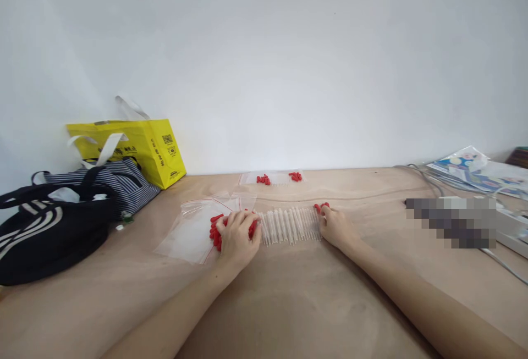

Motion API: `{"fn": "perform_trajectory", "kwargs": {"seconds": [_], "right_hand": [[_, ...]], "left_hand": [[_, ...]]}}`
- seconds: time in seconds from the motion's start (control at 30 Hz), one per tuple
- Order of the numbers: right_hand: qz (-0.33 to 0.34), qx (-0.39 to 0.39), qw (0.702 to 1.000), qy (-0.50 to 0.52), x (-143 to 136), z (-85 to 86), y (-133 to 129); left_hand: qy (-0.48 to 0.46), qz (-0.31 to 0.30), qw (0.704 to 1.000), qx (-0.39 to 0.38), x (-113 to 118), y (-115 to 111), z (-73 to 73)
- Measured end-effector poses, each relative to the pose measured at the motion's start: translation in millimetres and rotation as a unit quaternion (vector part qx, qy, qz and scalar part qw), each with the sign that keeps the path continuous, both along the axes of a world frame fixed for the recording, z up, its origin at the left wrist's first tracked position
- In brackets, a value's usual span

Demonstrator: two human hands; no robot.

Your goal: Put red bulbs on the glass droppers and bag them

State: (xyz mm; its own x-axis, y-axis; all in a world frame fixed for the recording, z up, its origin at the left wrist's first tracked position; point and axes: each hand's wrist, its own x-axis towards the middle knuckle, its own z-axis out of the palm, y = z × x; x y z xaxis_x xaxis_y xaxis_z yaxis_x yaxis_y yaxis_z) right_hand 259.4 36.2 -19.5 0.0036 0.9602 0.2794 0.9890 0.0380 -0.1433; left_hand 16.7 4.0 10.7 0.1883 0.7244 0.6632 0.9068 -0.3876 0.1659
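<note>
A row of thin clear tubes (pixel 291 225) lies side by side on the wooden table, between my two hands. My left hand (pixel 239 235) rests over a heap of small red pieces (pixel 215 232) at the row's left end, fingers bent; what its fingertips hold, if anything, is too small to tell. At the right end of the row is my right hand (pixel 335 227), its fingers closed by a few red pieces (pixel 322 206); whether it grips one is unclear. Clear plastic zip bags (pixel 185 233) lie flat beneath and left of the red heap.
Near the wall, a clear bag (pixel 280 178) bears two small groups of red pieces. At left stand a yellow bag (pixel 140 147), a striped bag (pixel 127 186) and a black bag (pixel 53 238). Cables, a white power strip (pixel 511 232) and printed sheets (pixel 474 169) lie at right.
</note>
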Motion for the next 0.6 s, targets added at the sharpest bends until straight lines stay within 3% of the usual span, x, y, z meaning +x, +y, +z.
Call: {"fn": "perform_trajectory", "kwargs": {"seconds": [0.3,0.47,0.6], "right_hand": [[-0.015,-0.006,1.0,-0.015,-2,1.5,-2],[-0.045,0.01,0.999,-0.016,-5,8.0,-4],[-0.058,-0.03,0.998,-0.006,-7,12.6,-3]], "left_hand": [[0.021,0.032,0.999,-0.023,-16,13,19.0],[0.082,0.025,0.996,-0.03,-16,14,14.6],[0.121,0.035,0.992,-0.025,-14,16,6.7]]}}
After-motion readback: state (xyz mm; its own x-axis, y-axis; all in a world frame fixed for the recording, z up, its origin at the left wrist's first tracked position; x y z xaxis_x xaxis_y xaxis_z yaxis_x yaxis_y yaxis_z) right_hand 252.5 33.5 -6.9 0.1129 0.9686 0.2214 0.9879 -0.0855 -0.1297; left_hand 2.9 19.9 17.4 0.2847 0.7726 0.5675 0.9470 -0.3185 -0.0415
